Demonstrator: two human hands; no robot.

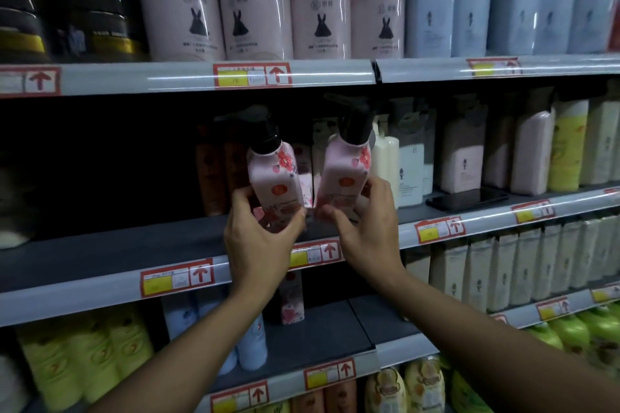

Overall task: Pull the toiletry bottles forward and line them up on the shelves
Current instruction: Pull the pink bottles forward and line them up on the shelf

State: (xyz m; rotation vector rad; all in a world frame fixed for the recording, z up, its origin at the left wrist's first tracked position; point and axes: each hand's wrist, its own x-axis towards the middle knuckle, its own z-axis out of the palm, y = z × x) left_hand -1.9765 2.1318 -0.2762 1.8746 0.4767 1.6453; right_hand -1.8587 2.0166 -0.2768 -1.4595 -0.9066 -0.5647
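Observation:
Two pink pump bottles with black pump tops and flower prints are held over the middle shelf. My left hand grips the base of the left pink bottle, which tilts left. My right hand grips the base of the right pink bottle, which tilts right. Both bottles are lifted near the shelf's front edge, almost touching at the bottom. Behind them stand darker brown bottles and white bottles further back.
A black phone lies flat on the middle shelf to the right. Pink cylinders and pale blue bottles fill the top shelf. Pink, yellow and cream bottles line the right. The left of the middle shelf is dark.

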